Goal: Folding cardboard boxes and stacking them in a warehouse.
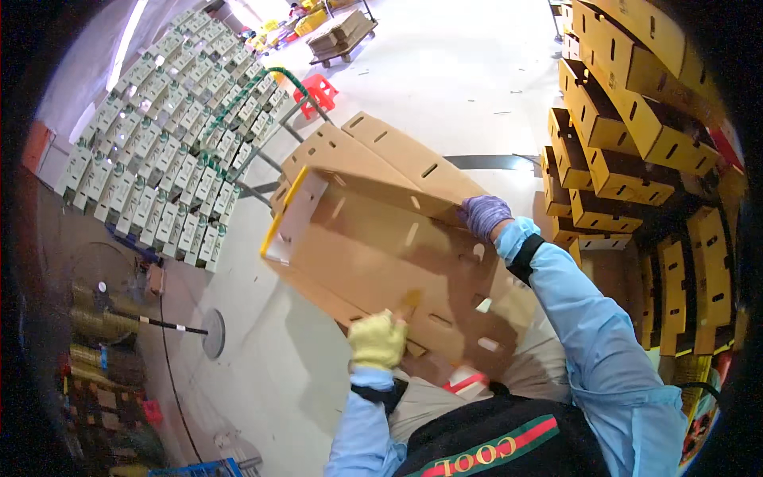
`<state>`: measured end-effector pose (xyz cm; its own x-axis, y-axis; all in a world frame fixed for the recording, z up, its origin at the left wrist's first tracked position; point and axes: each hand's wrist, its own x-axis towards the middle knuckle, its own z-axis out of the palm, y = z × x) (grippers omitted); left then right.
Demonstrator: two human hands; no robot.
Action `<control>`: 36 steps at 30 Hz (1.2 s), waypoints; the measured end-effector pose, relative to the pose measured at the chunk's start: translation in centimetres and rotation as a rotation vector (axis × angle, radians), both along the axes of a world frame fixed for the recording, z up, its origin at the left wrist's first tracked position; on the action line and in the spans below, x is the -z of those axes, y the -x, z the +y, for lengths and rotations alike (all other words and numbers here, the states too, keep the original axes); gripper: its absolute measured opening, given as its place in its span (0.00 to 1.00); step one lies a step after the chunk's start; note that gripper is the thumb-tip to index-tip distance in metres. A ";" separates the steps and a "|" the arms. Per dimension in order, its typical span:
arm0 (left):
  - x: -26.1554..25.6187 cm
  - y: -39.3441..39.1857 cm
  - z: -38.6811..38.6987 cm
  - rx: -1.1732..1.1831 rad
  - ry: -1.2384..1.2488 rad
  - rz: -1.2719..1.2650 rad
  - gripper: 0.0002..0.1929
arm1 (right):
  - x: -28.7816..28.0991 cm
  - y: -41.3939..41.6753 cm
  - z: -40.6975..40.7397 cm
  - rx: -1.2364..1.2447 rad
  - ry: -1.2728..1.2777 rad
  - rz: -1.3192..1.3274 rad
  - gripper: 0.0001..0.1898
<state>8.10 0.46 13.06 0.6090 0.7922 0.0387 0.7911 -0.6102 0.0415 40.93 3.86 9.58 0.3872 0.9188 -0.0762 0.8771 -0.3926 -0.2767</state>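
Before me, tilted, is an open cardboard box [381, 256] with slots cut through its walls and a yellow edge at its left end. My right hand [486, 216], in a purple knitted glove, is closed over the box's far rim near the right corner. My left hand [377, 340] wears a yellow glove and grips the near wall, its thumb side towards the inside. Behind the box, slotted cardboard pieces [387, 143] lie on a cart with a green-wrapped handle [292, 77]. A white and red item [466, 381] shows near my lap, partly hidden.
Stacked yellow cardboard boxes [614, 173] rise along the right. White-green cartons [161, 155] stand in rows on the left. A red plastic stool [316, 95] is beyond the cart handle, and a loaded trolley [343, 36] stands farther back. A round grey base [213, 334] and cable [173, 381] are at left.
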 end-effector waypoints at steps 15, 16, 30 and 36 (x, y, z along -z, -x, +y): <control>-2.6 -1.3 7.3 0.235 0.315 0.346 0.25 | -1.2 -0.9 -14.8 -0.618 -0.262 -0.188 0.42; -2.9 -1.9 7.5 0.228 0.422 0.336 0.30 | -1.3 -0.8 -14.0 -0.726 -0.291 -0.191 0.41; 2.0 -6.9 7.0 0.504 0.272 -0.223 0.20 | 3.1 6.8 -6.2 -0.365 -0.583 -0.110 0.17; 2.4 -6.7 7.2 0.487 0.191 -0.229 0.16 | 3.2 7.4 -13.7 0.019 -0.563 0.224 0.34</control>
<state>14.80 7.67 10.64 0.8985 0.4283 0.0967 0.3784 -0.8670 0.3243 33.52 -9.86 6.34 0.4345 0.8350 0.3377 0.7676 -0.1472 -0.6238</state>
